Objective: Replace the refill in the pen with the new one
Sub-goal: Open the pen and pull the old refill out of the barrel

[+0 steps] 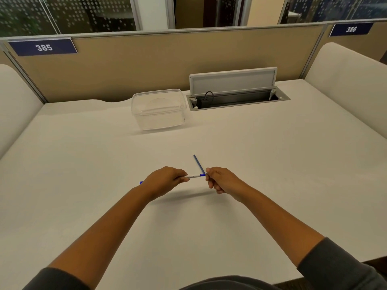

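A white pen (pixel 194 176) with blue ends is held level just above the white desk (pixel 83 155). My left hand (pixel 167 178) is closed around its left part, and a blue bit of the pen sticks out behind the wrist. My right hand (pixel 219 178) pinches the pen's blue right end. A thin blue refill (pixel 198 163) slants up and away from my right fingers; I cannot tell whether it lies on the desk or is held.
A clear plastic box (pixel 159 109) stands at the back centre. To its right is a cable hatch (pixel 236 95) with its lid raised. A tan partition closes the far side, and cream dividers stand left and right.
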